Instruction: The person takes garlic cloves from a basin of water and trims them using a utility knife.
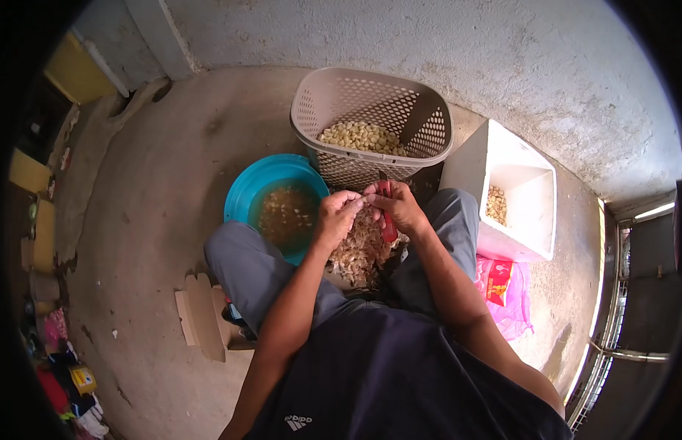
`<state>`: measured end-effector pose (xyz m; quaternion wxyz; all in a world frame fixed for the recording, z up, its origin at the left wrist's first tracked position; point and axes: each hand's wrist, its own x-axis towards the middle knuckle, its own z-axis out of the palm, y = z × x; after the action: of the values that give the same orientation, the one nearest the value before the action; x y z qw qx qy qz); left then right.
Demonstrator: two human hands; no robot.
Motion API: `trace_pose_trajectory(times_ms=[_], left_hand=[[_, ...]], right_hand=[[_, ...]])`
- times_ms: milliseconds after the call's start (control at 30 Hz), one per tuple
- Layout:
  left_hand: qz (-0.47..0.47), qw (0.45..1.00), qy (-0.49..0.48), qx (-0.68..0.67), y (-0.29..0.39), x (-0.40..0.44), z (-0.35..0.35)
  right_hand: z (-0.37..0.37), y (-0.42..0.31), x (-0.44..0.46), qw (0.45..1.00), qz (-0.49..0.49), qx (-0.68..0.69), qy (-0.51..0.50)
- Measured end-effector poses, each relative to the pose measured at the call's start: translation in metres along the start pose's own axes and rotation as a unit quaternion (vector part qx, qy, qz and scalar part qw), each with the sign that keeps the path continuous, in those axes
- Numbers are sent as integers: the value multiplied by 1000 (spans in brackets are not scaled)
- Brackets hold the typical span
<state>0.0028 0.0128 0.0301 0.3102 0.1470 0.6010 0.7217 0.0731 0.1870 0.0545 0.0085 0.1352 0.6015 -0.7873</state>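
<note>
My left hand (339, 218) is closed, its fingers pinched on a small pale piece (364, 199) that meets the fingertips of my right hand (400, 208). A red-handled knife (387, 220) is held in my right hand, with its dark blade pointing up and away from me. Below both hands lies a heap of brown and whitish peelings (361, 253) on the floor between my legs. Left of the hands, a teal basin (238, 192) holds cloudy brown water with pale pieces in it. Beyond them, a grey-brown perforated basket (341, 163) contains many pale yellowish pieces (361, 137).
A white box (530, 220) at the right holds more pieces (496, 204). Beside it lies a pink bag (513, 301) with a red packet (498, 282). An opened cardboard box (203, 315) is by my left leg. Clutter lines the far left; a wall (458, 51) stands behind.
</note>
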Motion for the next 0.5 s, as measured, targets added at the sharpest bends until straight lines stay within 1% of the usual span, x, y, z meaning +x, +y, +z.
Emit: trace_pose_trajectory(times_ms=[33, 67, 133, 200, 267, 333, 367, 467, 500], left_hand=[[11, 1000, 2, 2, 0, -1, 1], [21, 1000, 4, 4, 0, -1, 3], [66, 996, 16, 61, -13, 6, -2], [79, 991, 33, 99, -19, 11, -5], [59, 990, 52, 119, -20, 12, -6], [68, 990, 66, 104, -27, 13, -5], [73, 990, 73, 97, -30, 14, -4], [143, 977, 99, 123, -44, 21, -4], [124, 980, 97, 119, -41, 20, -4]], right_hand=[[0, 1, 0, 1000, 3, 17, -3], [-1, 1, -1, 1000, 4, -6, -1], [0, 3, -1, 999, 7, -51, 1], [4, 5, -1, 997, 5, -71, 11], [8, 7, -1, 997, -3, -72, 22], [14, 8, -1, 998, -20, -56, 37], [16, 12, 0, 996, -30, -70, 43], [19, 18, 3, 989, -63, -124, 46], [22, 13, 1, 985, -73, -152, 38]])
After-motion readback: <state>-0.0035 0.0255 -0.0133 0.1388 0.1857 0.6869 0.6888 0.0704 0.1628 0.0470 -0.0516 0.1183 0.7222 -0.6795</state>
